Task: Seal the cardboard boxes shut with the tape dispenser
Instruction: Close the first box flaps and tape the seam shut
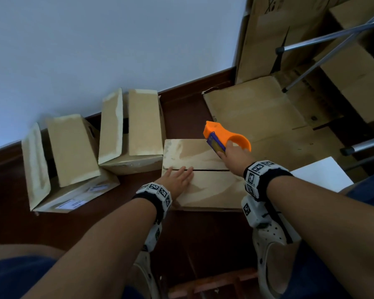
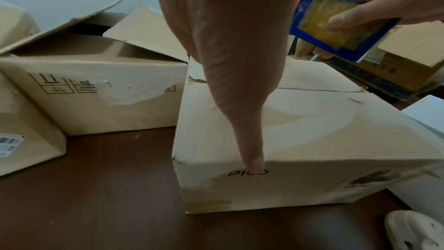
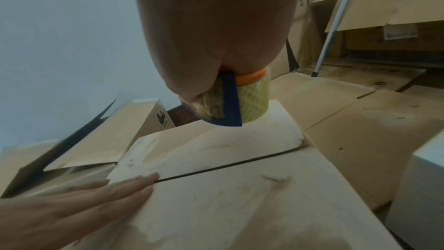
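Observation:
A cardboard box [image 1: 209,188] [image 2: 312,140] [image 3: 240,206] sits on the dark floor with its two top flaps folded down, a thin seam between them. My left hand [image 1: 177,176] [image 3: 84,197] lies flat on the near flap at the seam's left end, fingers straight. My right hand [image 1: 233,156] [image 2: 389,1] grips the orange tape dispenser [image 1: 225,137] [image 3: 240,100], with its blue blade plate [image 2: 336,26] and yellowish tape roll, above the box's far right part. Two more boxes [image 1: 134,130] [image 1: 65,165] stand to the left with flaps raised.
Flattened cardboard [image 1: 257,111] lies on the floor behind the box, with stacked cartons and metal stand legs [image 1: 333,37] at right. A white box [image 1: 324,173] sits just right of the box. My feet in pale clogs [image 1: 272,255] are in front. A pale wall runs behind.

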`<action>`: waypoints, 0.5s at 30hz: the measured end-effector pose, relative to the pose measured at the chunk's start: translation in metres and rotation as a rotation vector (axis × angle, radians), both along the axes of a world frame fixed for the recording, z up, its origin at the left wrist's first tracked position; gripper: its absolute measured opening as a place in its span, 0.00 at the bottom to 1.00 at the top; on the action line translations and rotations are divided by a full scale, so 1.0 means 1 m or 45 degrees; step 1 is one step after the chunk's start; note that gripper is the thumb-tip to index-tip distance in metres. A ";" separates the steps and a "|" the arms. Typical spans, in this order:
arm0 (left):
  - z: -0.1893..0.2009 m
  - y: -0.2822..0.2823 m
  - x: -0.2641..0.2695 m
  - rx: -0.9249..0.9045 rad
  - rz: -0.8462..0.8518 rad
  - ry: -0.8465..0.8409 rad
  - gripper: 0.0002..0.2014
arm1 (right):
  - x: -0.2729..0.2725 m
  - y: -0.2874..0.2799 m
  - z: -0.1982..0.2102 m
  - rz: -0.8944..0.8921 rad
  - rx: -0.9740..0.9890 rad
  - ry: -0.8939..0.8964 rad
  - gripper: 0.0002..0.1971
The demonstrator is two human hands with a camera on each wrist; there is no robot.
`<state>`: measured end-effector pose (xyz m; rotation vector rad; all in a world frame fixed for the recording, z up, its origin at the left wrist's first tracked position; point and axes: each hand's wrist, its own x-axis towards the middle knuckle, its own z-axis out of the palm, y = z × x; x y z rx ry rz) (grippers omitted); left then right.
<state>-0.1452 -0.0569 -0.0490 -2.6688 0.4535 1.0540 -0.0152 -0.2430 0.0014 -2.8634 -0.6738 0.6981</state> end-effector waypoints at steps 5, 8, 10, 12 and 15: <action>-0.003 0.010 -0.001 -0.043 -0.048 -0.044 0.58 | 0.019 0.022 -0.015 0.031 -0.088 -0.006 0.11; -0.003 0.012 0.001 -0.055 -0.081 -0.044 0.58 | 0.027 0.035 -0.023 0.062 -0.148 -0.021 0.12; -0.004 0.016 0.002 -0.080 -0.084 -0.048 0.58 | 0.030 0.043 -0.028 0.053 -0.147 0.016 0.14; -0.006 0.019 0.004 -0.106 -0.099 -0.060 0.57 | 0.034 0.049 -0.032 0.020 -0.118 0.060 0.16; -0.008 0.024 0.005 -0.129 -0.115 -0.052 0.57 | 0.039 0.055 -0.038 -0.011 -0.094 0.073 0.17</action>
